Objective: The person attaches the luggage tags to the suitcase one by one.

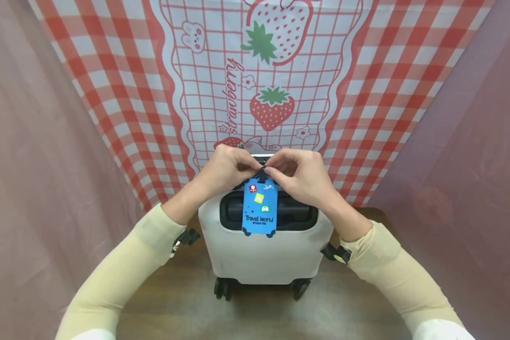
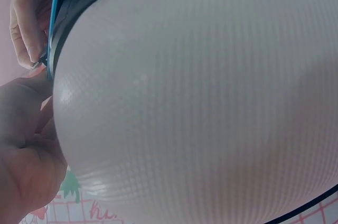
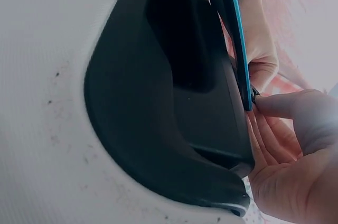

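Note:
A blue luggage tag (image 1: 259,215) printed "Travel World" hangs over the black recessed handle (image 1: 297,213) of a white suitcase (image 1: 267,257). Its black strap (image 1: 262,175) meets the fingertips of both hands at the top of the case. From the left, my left hand (image 1: 222,171) pinches the strap between thumb and forefinger. My right hand (image 1: 306,178) pinches it from the other side, the fingertips of both hands nearly touching. In the right wrist view the tag (image 3: 240,39) appears edge-on, with a small dark end of strap (image 3: 255,95) at the fingertips. The fingers hide most of the strap.
The suitcase stands on black wheels (image 1: 301,289) on a brown wooden surface (image 1: 165,302). Behind it hangs a red-and-white checked cloth (image 1: 382,89) with strawberry prints. Pinkish curtains (image 1: 38,156) flank both sides. A small black camera (image 1: 336,253) sits at each wrist.

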Tool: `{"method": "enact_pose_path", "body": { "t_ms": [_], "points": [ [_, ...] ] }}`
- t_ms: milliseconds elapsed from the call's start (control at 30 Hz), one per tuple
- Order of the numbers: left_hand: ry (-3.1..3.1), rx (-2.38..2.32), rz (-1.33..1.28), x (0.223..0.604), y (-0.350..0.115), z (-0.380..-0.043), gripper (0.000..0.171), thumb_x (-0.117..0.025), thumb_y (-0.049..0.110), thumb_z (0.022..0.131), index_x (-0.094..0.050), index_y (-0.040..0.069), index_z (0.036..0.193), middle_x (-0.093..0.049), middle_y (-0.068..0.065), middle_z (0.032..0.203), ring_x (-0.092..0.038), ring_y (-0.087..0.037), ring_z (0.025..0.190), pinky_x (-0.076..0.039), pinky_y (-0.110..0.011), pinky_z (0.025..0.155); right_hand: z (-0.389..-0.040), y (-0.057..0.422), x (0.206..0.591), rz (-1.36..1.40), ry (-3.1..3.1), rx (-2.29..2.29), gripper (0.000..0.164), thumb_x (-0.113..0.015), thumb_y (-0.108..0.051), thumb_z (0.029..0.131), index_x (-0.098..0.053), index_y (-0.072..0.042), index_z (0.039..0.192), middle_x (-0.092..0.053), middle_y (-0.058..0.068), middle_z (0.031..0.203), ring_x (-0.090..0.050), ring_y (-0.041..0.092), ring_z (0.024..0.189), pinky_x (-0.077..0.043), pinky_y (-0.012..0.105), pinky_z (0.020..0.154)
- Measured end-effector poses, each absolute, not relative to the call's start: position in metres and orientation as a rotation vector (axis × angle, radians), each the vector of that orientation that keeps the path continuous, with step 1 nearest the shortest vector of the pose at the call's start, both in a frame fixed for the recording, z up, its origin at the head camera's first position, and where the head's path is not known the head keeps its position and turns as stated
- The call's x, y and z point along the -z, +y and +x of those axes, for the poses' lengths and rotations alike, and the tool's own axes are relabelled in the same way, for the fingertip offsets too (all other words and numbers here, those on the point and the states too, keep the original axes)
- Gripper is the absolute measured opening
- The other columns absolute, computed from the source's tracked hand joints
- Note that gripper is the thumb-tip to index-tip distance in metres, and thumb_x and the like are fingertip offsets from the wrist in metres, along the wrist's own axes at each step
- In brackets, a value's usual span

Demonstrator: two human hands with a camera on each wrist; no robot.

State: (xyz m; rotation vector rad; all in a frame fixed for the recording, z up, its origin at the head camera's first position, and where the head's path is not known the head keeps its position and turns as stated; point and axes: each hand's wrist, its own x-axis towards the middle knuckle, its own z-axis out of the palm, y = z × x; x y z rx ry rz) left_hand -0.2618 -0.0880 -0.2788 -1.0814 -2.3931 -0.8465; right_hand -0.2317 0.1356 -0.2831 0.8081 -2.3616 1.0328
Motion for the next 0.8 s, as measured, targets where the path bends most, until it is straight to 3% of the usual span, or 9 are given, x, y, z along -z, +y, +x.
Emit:
{"method": "enact_pose_path", "body": {
  "t_ms": [233,467,567,800],
  "points": [
    [-2.382,0.819,-1.114,0.2788,-0.0892,-0.2622,0.017,-0.084,0.007,0.091,-0.085,0.006,0.108,-0.084,-0.01,0.103,-0.081,-0.022,0.095,-0.065,-0.037,0.091,-0.2316,0.1336,0.2821,0.807,-2.371,-1.028,0.012,-0.081,-0.016,0.095,-0.081,-0.008,0.105,-0.082,0.006,0.094,-0.077,0.016,0.077,-0.065,0.031,0.073],
    [-2.399,0.799,-1.123,0.2788,-0.0913,-0.2619,0.017,-0.083,0.009,0.092,-0.085,0.006,0.109,-0.083,-0.009,0.1,-0.079,-0.02,0.089,-0.066,-0.035,0.086,-0.232,0.1326,0.2829,0.788,-2.373,-1.025,0.012,-0.082,-0.016,0.095,-0.082,-0.009,0.103,-0.082,0.006,0.093,-0.076,0.016,0.075,-0.063,0.026,0.071],
    [-2.397,0.784,-1.149,0.2794,-0.0932,-0.2611,0.017,-0.08,0.01,0.095,-0.084,0.006,0.111,-0.083,-0.01,0.102,-0.077,-0.019,0.084,-0.066,-0.035,0.082,-0.2329,0.1322,0.2829,0.784,-2.375,-1.029,0.012,-0.081,-0.016,0.096,-0.081,-0.008,0.104,-0.082,0.007,0.093,-0.077,0.017,0.076,-0.064,0.03,0.072],
    [-2.39,0.98,-1.175,0.2874,-0.0946,-0.256,0.026,-0.079,0.014,0.094,-0.081,0.002,0.118,-0.083,-0.012,0.112,-0.082,-0.021,0.099,-0.066,-0.035,0.089,-0.2325,0.1319,0.2835,0.774,-2.384,-1.013,0.01,-0.079,-0.013,0.096,-0.078,-0.006,0.103,-0.081,0.009,0.094,-0.078,0.019,0.08,-0.067,0.04,0.078]
  ]
}}
